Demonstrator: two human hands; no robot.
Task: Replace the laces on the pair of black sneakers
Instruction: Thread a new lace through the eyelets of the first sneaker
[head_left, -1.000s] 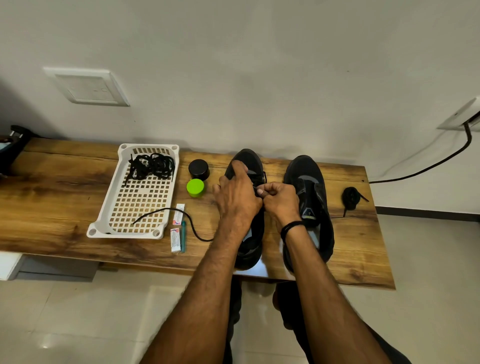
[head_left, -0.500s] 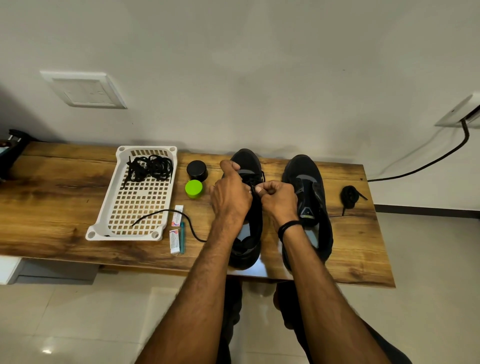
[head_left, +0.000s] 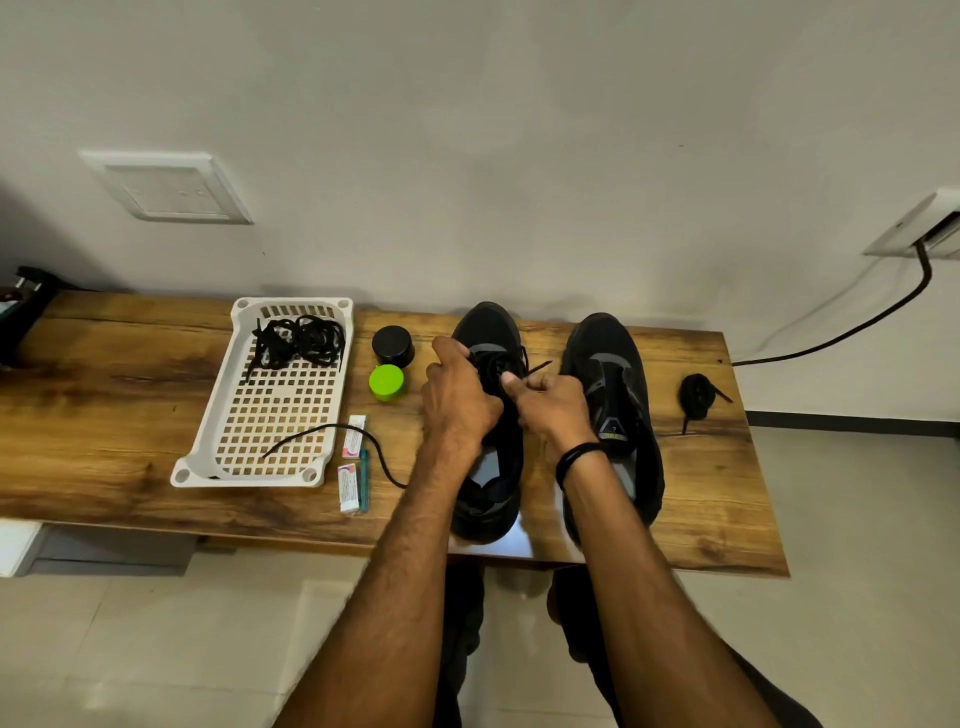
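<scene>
Two black sneakers stand side by side on the wooden table (head_left: 104, 405), toes toward the wall. My left hand (head_left: 457, 400) lies over the left sneaker (head_left: 485, 332) and grips it near the front eyelets. My right hand (head_left: 553, 402) pinches a black lace (head_left: 537, 368) whose tip sticks out to the right above the same shoe. The right sneaker (head_left: 610, 374) stands untouched, with no lace visible on it. A loose lace end (head_left: 337, 428) trails from under my left forearm across the table into the white basket (head_left: 228, 415).
The basket holds a tangle of black laces (head_left: 298, 340). A black jar (head_left: 393, 344) and a green lid (head_left: 387, 382) sit left of the left sneaker. Small white packets (head_left: 349, 487) and a teal pen lie near the front edge. A bundled lace (head_left: 696, 395) lies at far right.
Both hands have shifted slightly on the left sneaker. The lace tip now sticks out to the right above my right hand, where before it was hidden between my fingers.
</scene>
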